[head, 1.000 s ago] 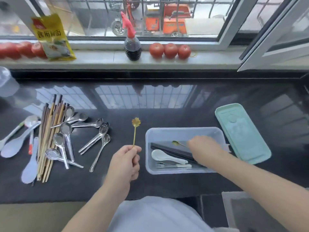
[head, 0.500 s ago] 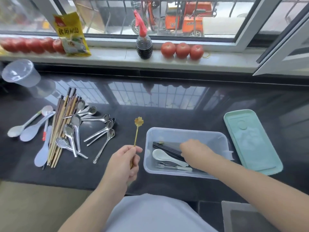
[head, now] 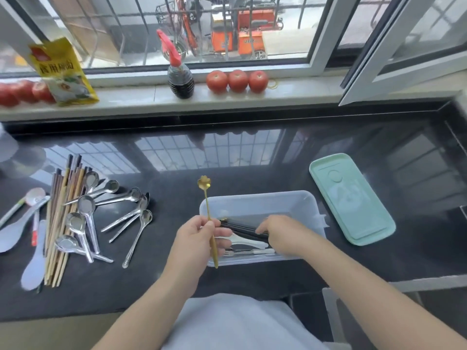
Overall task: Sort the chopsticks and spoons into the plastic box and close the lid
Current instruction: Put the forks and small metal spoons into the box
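From the head camera we look down on a dark, glossy counter (head: 252,157) under a window. Our left hand (head: 199,238) pinches a gold spoon (head: 208,213) by its stem, flower-shaped bowl pointing away from us, its lower end hanging over the near left corner of the plastic box (head: 257,200). The clear box sits toward the counter's near edge, a little right of the middle. Our right hand (head: 283,236) reaches down inside it, fingers bent over the dark chopsticks (head: 242,229) lying there; whether they actually grip them we cannot tell. Beside those chopsticks, nearer us, lie a white spoon (head: 249,242) and a small fork (head: 242,252).

The mint-green lid (head: 351,198) lies flat on the counter just right of the box, apart from it.

Toward the counter's left edge we see the unsorted pile: a bundle of wooden chopsticks (head: 60,223) running front to back, metal spoons (head: 111,213) fanned across and beside it, and pale plastic spoons (head: 17,228) at the far left.

On the windowsill behind stand a yellow packet (head: 63,74), a dark sauce bottle (head: 180,82) with a red top, and three tomatoes (head: 237,80) in a row.
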Demonstrator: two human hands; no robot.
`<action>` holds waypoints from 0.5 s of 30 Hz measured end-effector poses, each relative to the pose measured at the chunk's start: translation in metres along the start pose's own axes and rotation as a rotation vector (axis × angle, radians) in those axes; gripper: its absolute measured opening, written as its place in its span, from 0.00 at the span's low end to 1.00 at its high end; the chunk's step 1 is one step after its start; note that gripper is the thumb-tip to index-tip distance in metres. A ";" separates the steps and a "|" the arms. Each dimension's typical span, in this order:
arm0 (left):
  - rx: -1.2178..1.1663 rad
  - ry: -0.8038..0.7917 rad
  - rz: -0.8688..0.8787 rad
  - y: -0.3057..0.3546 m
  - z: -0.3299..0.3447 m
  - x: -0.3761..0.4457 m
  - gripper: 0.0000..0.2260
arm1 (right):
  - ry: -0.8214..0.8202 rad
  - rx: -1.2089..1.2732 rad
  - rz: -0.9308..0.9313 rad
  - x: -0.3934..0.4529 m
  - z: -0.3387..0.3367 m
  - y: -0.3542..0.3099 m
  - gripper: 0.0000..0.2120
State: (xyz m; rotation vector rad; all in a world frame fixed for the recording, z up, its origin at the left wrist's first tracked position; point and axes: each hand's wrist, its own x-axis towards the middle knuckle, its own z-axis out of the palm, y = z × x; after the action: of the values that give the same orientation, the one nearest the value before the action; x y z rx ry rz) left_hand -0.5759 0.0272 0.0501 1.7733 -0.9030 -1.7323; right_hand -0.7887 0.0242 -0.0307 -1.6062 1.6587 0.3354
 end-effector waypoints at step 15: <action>-0.056 0.019 -0.058 -0.017 -0.016 -0.006 0.10 | -0.095 -0.277 -0.055 0.043 -0.008 0.003 0.11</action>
State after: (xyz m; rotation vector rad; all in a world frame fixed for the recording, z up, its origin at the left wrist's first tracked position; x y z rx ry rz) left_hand -0.5575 0.0408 0.0425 1.7928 -0.7945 -1.7561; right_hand -0.7894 -0.0117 -0.0560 -1.8039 1.5445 0.6257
